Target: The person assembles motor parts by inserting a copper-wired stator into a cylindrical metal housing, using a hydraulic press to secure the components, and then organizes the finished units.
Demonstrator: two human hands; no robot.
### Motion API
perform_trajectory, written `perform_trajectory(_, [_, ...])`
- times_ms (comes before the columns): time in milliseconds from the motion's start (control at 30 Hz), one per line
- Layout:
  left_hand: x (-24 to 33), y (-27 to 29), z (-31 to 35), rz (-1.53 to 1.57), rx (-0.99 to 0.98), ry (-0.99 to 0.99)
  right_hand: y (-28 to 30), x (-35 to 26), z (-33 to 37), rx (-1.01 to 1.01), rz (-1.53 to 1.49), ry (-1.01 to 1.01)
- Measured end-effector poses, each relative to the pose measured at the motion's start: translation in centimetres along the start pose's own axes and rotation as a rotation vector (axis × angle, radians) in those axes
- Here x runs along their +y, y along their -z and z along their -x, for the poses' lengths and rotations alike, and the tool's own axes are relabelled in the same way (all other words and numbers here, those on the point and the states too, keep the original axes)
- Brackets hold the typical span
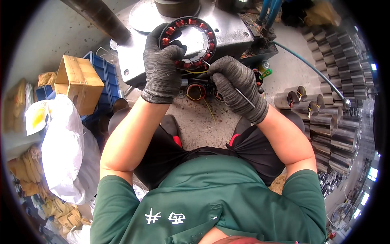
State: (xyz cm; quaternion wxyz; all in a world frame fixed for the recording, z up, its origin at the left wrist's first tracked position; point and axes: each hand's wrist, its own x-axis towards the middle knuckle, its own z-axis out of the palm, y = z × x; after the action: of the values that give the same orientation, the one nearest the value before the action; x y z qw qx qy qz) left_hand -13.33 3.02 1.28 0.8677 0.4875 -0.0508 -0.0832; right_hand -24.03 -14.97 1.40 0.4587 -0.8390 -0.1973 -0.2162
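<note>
One stator ring (187, 41), two gloved hands (162, 65), one cardboard box (78, 83).

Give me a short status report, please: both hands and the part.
Left hand grips coil ring at its left rim. Right hand holds thin metal rod beside ring. Nothing blocking.

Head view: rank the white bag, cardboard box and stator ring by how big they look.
1. White bag, clearly largest.
2. Cardboard box and stator ring look about alike; the ring is raised toward the camera in the left hand, so I won't rank them.
</note>
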Motion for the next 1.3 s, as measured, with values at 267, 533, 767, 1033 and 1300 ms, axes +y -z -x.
perform_trajectory(267, [0.8, -1.8, 2.0, -0.070, 0.072, 0.016, -0.8, 1.0, -0.1, -0.013, 0.078, 0.061])
perform_trajectory(533, [-0.7, -0.7, 1.0, -0.548, -0.005, -0.310, -2.1, 1.8, -1.1, -0.068, 0.309, 0.189])
perform_trajectory(767, [0.9, -0.7, 1.2, -0.245, 0.001, -0.163, 0.5, 0.7, 0.3, 0.053, -0.147, -0.056])
perform_trajectory(1033, [0.3, 0.4, 0.2, 0.081, -0.015, 0.012, 0.5, 0.0, 0.5, 0.118, -0.214, -0.021])
perform_trajectory(1300, [0.4, 0.3, 0.5, 0.070, -0.017, 0.019, 0.4, -0.2, -0.5, 0.026, 0.087, 0.127])
